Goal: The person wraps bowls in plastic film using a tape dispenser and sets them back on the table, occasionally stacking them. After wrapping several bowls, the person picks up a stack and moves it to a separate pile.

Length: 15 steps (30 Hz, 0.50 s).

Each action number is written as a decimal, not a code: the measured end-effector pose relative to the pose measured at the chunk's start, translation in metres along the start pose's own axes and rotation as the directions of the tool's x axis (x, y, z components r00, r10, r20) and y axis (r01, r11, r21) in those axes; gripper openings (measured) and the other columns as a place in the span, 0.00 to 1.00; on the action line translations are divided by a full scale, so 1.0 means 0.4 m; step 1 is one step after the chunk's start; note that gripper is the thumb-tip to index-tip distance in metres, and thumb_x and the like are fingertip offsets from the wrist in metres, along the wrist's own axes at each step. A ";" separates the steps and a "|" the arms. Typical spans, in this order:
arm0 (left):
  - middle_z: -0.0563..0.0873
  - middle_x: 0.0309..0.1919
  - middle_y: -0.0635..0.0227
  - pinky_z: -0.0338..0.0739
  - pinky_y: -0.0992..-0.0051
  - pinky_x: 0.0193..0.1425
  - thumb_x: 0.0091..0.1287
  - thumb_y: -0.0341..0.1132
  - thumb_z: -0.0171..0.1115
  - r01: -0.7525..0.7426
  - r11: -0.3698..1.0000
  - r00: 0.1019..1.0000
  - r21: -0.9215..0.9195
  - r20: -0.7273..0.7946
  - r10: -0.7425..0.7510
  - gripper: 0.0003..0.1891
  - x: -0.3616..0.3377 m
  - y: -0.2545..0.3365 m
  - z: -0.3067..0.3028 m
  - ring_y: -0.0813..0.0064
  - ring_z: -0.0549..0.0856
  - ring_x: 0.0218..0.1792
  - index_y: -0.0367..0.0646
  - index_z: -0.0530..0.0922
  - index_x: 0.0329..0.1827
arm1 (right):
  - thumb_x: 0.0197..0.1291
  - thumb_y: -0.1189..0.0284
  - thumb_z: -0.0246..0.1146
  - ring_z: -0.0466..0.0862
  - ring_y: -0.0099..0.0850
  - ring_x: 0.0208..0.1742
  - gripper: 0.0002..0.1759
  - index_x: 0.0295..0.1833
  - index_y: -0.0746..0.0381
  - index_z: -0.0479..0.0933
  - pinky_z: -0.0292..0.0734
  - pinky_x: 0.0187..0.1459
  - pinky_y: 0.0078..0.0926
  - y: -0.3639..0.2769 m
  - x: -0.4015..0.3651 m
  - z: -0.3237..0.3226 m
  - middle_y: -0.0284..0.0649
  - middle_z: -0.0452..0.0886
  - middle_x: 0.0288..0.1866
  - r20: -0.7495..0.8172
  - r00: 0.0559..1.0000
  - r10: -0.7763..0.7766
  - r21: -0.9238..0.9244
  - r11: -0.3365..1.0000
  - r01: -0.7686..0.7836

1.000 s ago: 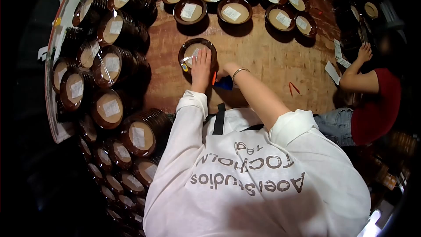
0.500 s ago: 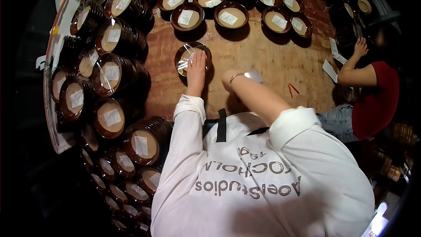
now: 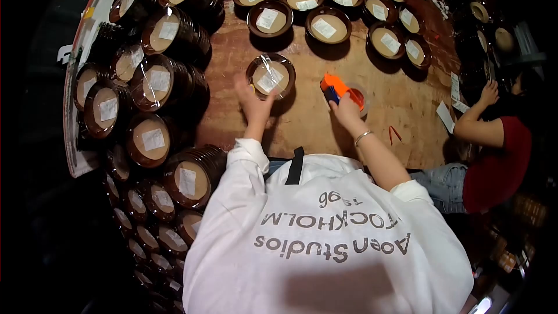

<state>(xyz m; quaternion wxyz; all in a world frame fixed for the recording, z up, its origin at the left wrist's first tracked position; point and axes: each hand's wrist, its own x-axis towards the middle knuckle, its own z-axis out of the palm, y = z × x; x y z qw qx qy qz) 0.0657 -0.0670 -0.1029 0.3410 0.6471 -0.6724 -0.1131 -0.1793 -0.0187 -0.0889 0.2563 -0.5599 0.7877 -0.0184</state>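
A brown bowl (image 3: pixel 279 74) with a beige inside and a white paper label (image 3: pixel 269 81) sits on the wooden table, shiny clear tape running over its top. My left hand (image 3: pixel 254 104) is at the bowl's near left side, fingers and thumb spread apart right at the rim. In my right hand (image 3: pixel 347 111) is an orange and blue tape dispenser (image 3: pixel 332 84), held to the right of the bowl. Its roll of tape (image 3: pixel 358 97) shows beyond my fingers, which wrap the handle.
Labelled bowls (image 3: pixel 328 25) stand in rows at the back. Stacks of similar bowls (image 3: pixel 152 81) fill the left side. A red band-like strip (image 3: pixel 394 135) and paper label strips (image 3: pixel 446 117) lie to the right, near a co-worker in a red shirt (image 3: pixel 504 157).
My left hand has moved off the bowl's top to its near left side. My right hand has swung out to the right, bringing the tape dispenser into view. The camera view has shifted slightly.
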 end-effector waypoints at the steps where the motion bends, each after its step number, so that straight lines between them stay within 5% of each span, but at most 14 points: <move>1: 0.59 0.60 0.47 0.56 0.62 0.62 0.45 0.48 0.68 0.298 0.939 0.910 -0.175 -0.245 -0.334 0.46 -0.013 -0.021 0.017 0.57 0.62 0.60 0.33 0.54 0.61 | 0.50 0.58 0.60 0.79 0.48 0.33 0.27 0.43 0.71 0.64 0.73 0.36 0.39 -0.004 -0.013 0.012 0.53 0.77 0.32 -0.035 0.999 0.012 0.001 1.000 -0.011; 2: 0.59 0.60 0.47 0.56 0.62 0.62 0.45 0.48 0.68 0.305 0.936 0.906 -0.175 -0.250 -0.342 0.46 -0.020 -0.047 0.032 0.57 0.62 0.60 0.33 0.54 0.61 | 0.49 0.59 0.61 0.77 0.48 0.39 0.29 0.45 0.72 0.62 0.71 0.41 0.40 -0.005 -0.016 0.015 0.56 0.75 0.38 0.038 0.998 0.058 0.025 0.998 -0.059; 4: 0.72 0.50 0.49 0.66 0.70 0.53 0.50 0.50 0.65 0.632 0.469 0.736 -0.617 0.286 -0.614 0.39 0.001 -0.099 0.058 0.62 0.73 0.50 0.28 0.62 0.56 | 0.48 0.60 0.62 0.75 0.47 0.43 0.29 0.45 0.72 0.62 0.69 0.44 0.39 -0.011 -0.022 0.002 0.56 0.74 0.40 -0.020 1.000 0.018 -0.032 0.999 -0.019; 7: 0.79 0.37 0.57 0.70 0.75 0.44 0.53 0.52 0.62 0.751 0.353 0.641 -0.558 0.487 -0.593 0.33 0.029 -0.140 0.078 0.68 0.77 0.40 0.27 0.69 0.47 | 0.48 0.60 0.62 0.70 0.43 0.50 0.29 0.46 0.71 0.62 0.64 0.51 0.38 -0.028 -0.052 -0.010 0.56 0.70 0.46 -0.249 0.959 -0.132 -0.119 0.987 0.105; 9: 0.79 0.35 0.59 0.70 0.75 0.43 0.54 0.51 0.60 0.728 0.464 0.675 -0.505 0.413 -0.611 0.28 0.021 -0.212 0.134 0.71 0.78 0.38 0.30 0.72 0.42 | 0.49 0.59 0.62 0.72 0.40 0.47 0.29 0.49 0.69 0.63 0.66 0.48 0.34 -0.061 -0.059 -0.012 0.50 0.71 0.44 -0.252 0.935 -0.250 0.383 0.862 0.333; 10: 0.79 0.37 0.59 0.70 0.75 0.44 0.56 0.50 0.60 0.737 0.429 0.668 -0.522 0.470 -0.577 0.27 0.016 -0.201 0.116 0.71 0.77 0.39 0.31 0.72 0.44 | 0.49 0.59 0.62 0.72 0.40 0.47 0.29 0.49 0.69 0.63 0.66 0.48 0.34 -0.082 -0.052 -0.002 0.50 0.71 0.44 -0.243 0.933 -0.265 0.376 0.861 0.343; 11: 0.79 0.40 0.59 0.70 0.75 0.44 0.57 0.49 0.59 0.741 0.399 0.667 -0.540 0.520 -0.534 0.26 0.021 -0.189 0.099 0.71 0.77 0.40 0.33 0.71 0.45 | 0.51 0.58 0.61 0.72 0.35 0.43 0.25 0.47 0.65 0.65 0.66 0.47 0.29 -0.116 -0.034 0.011 0.44 0.71 0.41 0.192 0.966 -0.175 0.792 0.609 -0.047; 12: 0.76 0.45 0.59 0.68 0.75 0.48 0.59 0.48 0.57 0.708 0.416 0.702 -0.571 0.500 -0.508 0.26 0.014 -0.171 0.090 0.71 0.75 0.44 0.35 0.68 0.51 | 0.53 0.57 0.59 0.71 0.29 0.39 0.22 0.45 0.62 0.67 0.67 0.45 0.24 -0.150 -0.018 0.032 0.37 0.70 0.37 0.584 0.764 -0.275 0.812 0.227 -0.538; 15: 0.74 0.49 0.61 0.63 0.74 0.55 0.60 0.45 0.57 0.596 0.391 0.768 -0.701 0.356 -0.532 0.25 -0.024 -0.173 0.142 0.71 0.71 0.51 0.37 0.67 0.54 | 0.53 0.56 0.60 0.63 0.22 0.46 0.19 0.44 0.55 0.67 0.60 0.51 0.31 -0.246 0.005 0.092 0.31 0.66 0.40 0.573 0.807 -0.143 0.809 -0.061 -0.585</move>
